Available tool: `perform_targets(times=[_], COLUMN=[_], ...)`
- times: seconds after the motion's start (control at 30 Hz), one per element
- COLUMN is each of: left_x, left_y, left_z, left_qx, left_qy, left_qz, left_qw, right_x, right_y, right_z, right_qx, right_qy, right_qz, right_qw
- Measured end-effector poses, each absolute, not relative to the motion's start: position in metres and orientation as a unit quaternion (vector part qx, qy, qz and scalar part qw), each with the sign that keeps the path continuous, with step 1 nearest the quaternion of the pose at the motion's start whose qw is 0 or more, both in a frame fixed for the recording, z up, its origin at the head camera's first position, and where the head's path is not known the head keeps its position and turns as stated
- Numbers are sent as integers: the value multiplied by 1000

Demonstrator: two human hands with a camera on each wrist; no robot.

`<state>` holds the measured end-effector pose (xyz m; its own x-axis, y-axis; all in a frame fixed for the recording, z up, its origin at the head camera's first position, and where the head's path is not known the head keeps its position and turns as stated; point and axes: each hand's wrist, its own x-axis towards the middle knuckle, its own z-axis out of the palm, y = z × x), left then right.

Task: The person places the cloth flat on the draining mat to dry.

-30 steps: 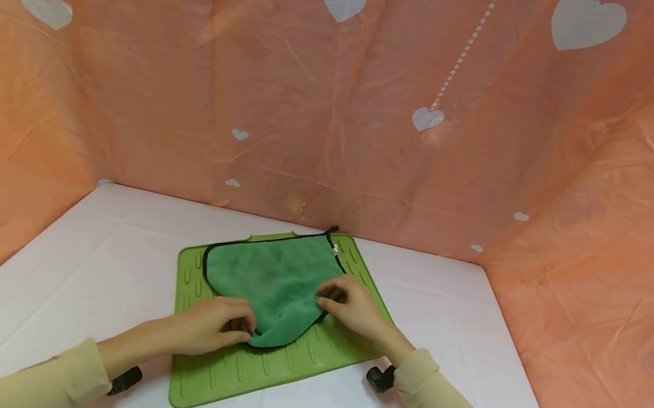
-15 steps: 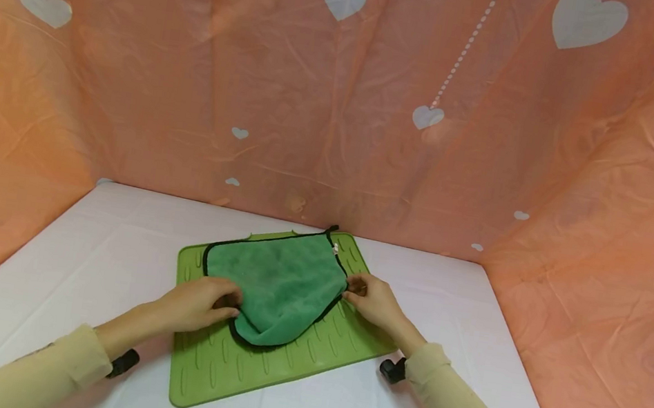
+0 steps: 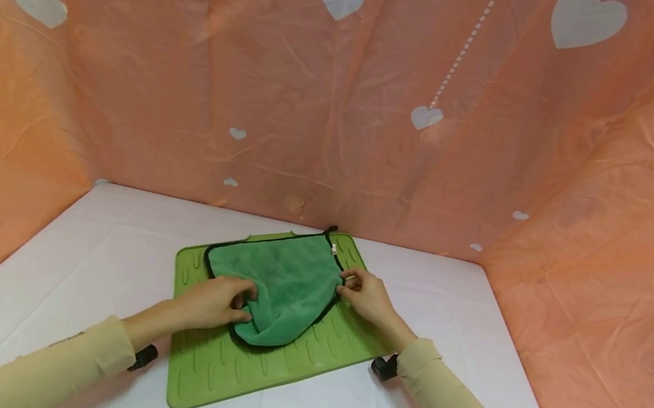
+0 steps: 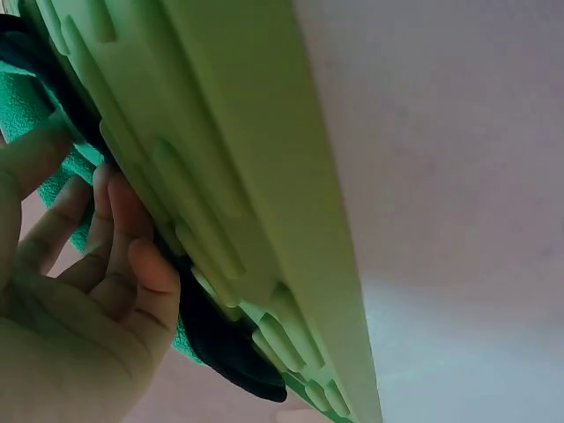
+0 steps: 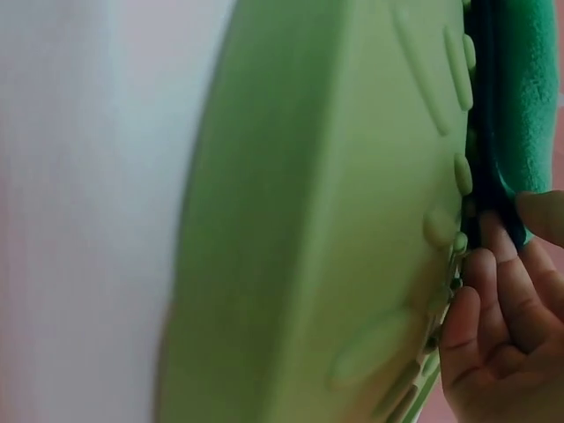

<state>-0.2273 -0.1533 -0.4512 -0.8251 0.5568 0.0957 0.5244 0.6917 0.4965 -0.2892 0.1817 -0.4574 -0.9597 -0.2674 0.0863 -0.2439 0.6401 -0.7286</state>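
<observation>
A green plush cloth [image 3: 292,276] with black edging lies on a light green ribbed mat [image 3: 196,374], its near part bulging into soft folds. At the cloth's left lower side, my left hand [image 3: 215,301] pinches the fabric between thumb and fingers and pushes up a fold. My right hand [image 3: 369,297] pinches the cloth's right edge near its corner. In the right wrist view the thumb presses the cloth [image 5: 527,97] by its dark trim [image 5: 483,132], with fingers curled beneath. The left wrist view has the fingers [image 4: 128,211] against the mat's ribs beside the black trim.
The mat rests on a white-covered table [image 3: 123,273]. An orange curtain [image 3: 369,168] with white hearts encloses the back and both sides. A black loop [image 3: 332,229] and a small white tag sit at the cloth's far right corner. Black wrist cameras [image 3: 384,367] hang under both sleeves.
My left hand shifted from the cloth's near tip to its left side, then slightly right, bunching the fabric. My right hand went out to the right edge, then slightly back. The near fold has opened out.
</observation>
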Motion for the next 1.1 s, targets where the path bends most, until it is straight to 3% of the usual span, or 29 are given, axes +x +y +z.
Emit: perform_targets(times=[0.73, 1.0, 1.1], left_x=[-218, -189, -175], left_y=[-155, -170, -174], left_z=[-456, -438, -436], left_qx=[283, 272, 256], left_qy=[901, 912, 917], left_qz=[328, 308, 304], left_qw=[30, 12, 30], right_x=[-283, -283, -284], right_y=[182, 197, 202], right_z=[-452, -444, -442], right_qx=[-139, -131, -135], right_qy=[864, 873, 884], right_qz=[-482, -469, -447], right_qw=[29, 21, 26])
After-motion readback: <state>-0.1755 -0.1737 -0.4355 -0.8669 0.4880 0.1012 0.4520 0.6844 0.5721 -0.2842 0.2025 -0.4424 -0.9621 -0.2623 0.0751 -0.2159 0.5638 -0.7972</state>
